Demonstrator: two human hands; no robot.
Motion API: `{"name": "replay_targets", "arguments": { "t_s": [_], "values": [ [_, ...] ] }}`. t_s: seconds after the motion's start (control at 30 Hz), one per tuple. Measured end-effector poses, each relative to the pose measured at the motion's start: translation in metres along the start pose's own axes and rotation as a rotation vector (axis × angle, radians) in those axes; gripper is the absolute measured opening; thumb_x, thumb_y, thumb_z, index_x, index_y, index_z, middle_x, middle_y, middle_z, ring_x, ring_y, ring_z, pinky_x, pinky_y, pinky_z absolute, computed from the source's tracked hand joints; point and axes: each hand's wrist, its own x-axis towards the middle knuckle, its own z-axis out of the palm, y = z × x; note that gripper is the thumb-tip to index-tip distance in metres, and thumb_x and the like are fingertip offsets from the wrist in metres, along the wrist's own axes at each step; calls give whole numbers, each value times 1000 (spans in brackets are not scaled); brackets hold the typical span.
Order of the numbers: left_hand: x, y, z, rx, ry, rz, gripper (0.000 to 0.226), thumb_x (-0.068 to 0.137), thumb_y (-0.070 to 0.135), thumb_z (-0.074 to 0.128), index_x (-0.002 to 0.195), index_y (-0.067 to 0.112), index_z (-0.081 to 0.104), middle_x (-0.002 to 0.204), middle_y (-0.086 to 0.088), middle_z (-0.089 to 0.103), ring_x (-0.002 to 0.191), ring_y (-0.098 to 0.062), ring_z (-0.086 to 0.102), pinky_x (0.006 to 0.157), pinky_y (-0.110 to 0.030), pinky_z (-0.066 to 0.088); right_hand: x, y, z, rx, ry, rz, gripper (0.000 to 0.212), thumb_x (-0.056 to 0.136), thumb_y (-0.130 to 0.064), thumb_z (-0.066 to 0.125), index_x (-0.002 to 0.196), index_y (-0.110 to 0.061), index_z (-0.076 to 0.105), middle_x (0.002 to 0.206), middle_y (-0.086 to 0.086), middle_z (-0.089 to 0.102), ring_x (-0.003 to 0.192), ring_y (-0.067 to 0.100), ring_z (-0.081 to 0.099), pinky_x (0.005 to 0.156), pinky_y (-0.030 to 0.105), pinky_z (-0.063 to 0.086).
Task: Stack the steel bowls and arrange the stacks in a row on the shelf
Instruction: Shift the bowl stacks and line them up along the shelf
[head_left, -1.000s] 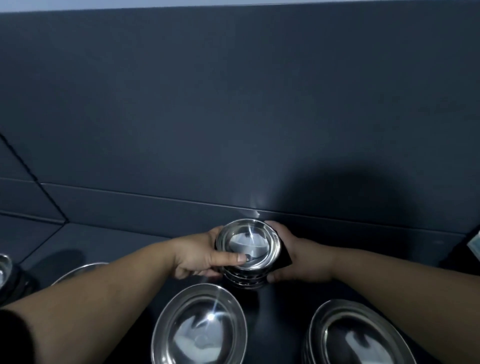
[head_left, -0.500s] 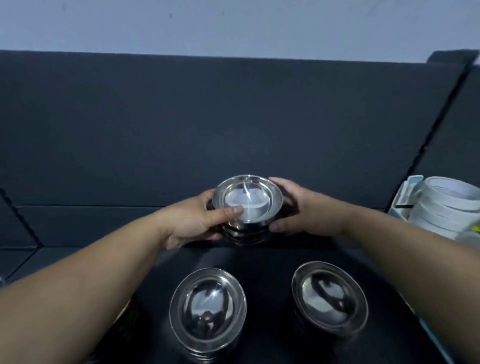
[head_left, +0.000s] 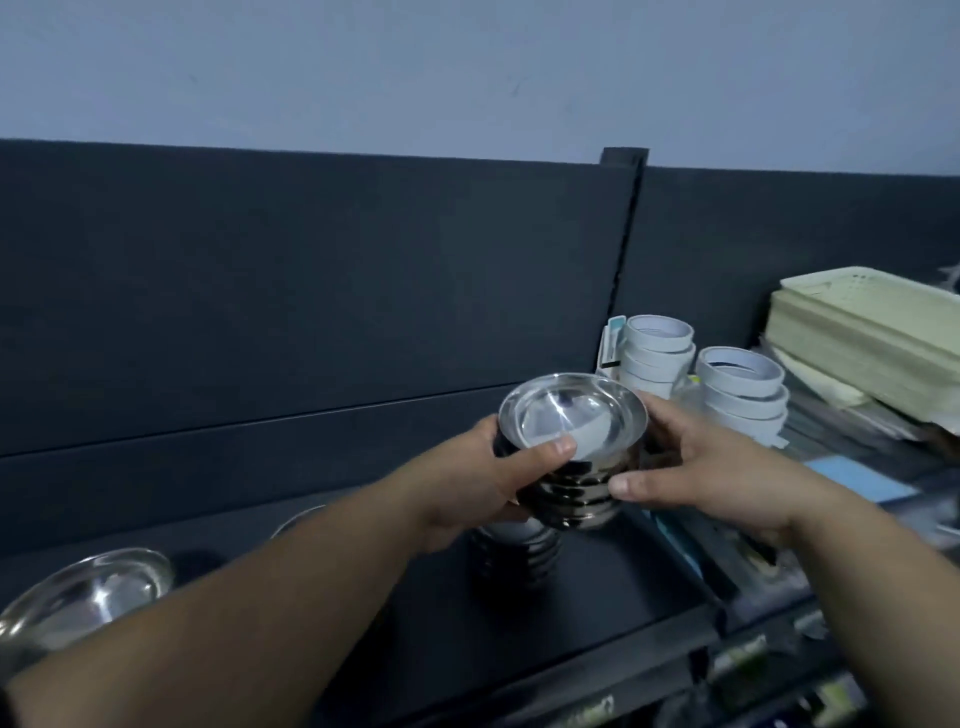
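Note:
Both hands hold a stack of several small steel bowls (head_left: 571, 415) lifted above the dark shelf (head_left: 597, 587). My left hand (head_left: 498, 478) grips its left side, thumb over the top bowl's rim. My right hand (head_left: 701, 467) curls round the right side, thumb low on the stack. Directly under the held stack another stack of steel bowls (head_left: 519, 551) stands on the shelf, partly hidden by my left wrist. A further steel bowl (head_left: 88, 592) sits at the far left, and a rim (head_left: 298, 519) shows behind my left forearm.
Two piles of white tape rolls (head_left: 743, 389) stand just right of the held stack, past the shelf's divider (head_left: 623, 234). Cream plastic trays (head_left: 862, 343) lie at the far right. A dark back panel (head_left: 311, 286) rises behind the shelf.
The view has swung right and the held stack has risen off the shelf and moved right, now above another stack. Both hands keep the same grip.

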Motion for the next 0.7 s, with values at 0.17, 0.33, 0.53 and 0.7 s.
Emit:
{"name": "replay_targets", "arguments": {
  "t_s": [0.17, 0.33, 0.53, 0.7],
  "values": [
    [20, -38, 60, -46, -50, -51, 53, 78, 38, 77, 125, 29, 54, 108, 10, 72, 103, -9, 68, 92, -36, 56, -40, 47, -9, -5, 147, 136, 90, 53, -22, 93, 129, -37, 47, 110, -16, 71, 102, 0, 66, 89, 20, 52],
    [35, -88, 97, 30, 7, -63, 64, 75, 37, 80, 131, 31, 48, 119, 11, 68, 110, -4, 63, 98, -30, 52, -55, 107, -8, -16, 191, 193, 96, 51, -14, 95, 129, -38, 45, 112, -14, 69, 103, 2, 65, 85, 22, 55],
    [57, -123, 111, 153, 233, -57, 84, 66, 63, 75, 139, 40, 40, 129, 21, 59, 124, 0, 52, 110, -32, 40, -28, 151, 0, 24, 298, 72, 87, 51, -8, 93, 122, -33, 50, 111, -10, 68, 103, 7, 66, 87, 35, 57],
    [70, -127, 120, 245, 345, -43, 75, 87, 47, 64, 149, 33, 25, 143, 18, 45, 131, 3, 39, 99, 0, 29, -6, 166, 2, 130, 382, 120, 93, 59, -15, 92, 130, -36, 37, 117, -17, 60, 96, -10, 59, 73, 5, 45]
  ]
}}
